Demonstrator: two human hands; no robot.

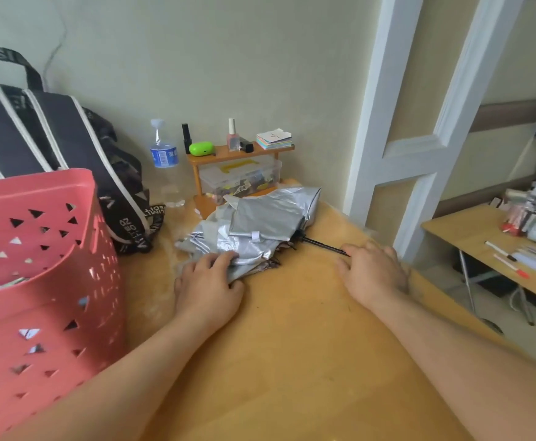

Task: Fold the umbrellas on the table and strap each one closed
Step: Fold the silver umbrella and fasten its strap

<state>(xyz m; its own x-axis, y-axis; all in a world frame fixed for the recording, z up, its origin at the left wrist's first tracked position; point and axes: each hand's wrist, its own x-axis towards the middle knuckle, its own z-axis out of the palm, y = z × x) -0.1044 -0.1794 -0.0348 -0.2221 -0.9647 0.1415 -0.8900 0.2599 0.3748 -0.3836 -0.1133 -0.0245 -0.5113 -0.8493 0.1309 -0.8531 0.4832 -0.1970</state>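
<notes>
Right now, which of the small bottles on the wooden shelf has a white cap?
The pink nail polish bottle, standing near the shelf's middle beside the stack of cards. The other upright bottle, at the left end by the green case, is all black.

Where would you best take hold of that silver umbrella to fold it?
Probably the thin black shaft poking out of the silver umbrella, coming from the right: it lies flat and bare, a firm rod, while the canopy is loose crumpled fabric.

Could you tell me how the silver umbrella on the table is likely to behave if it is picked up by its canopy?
The silver umbrella would probably sag: its canopy lies in loose, crumpled folds. The shiny fabric looks slippery, so the left hand may lose its hold on it. The thin black shaft looks stiff, likely a firmer hold.
</notes>
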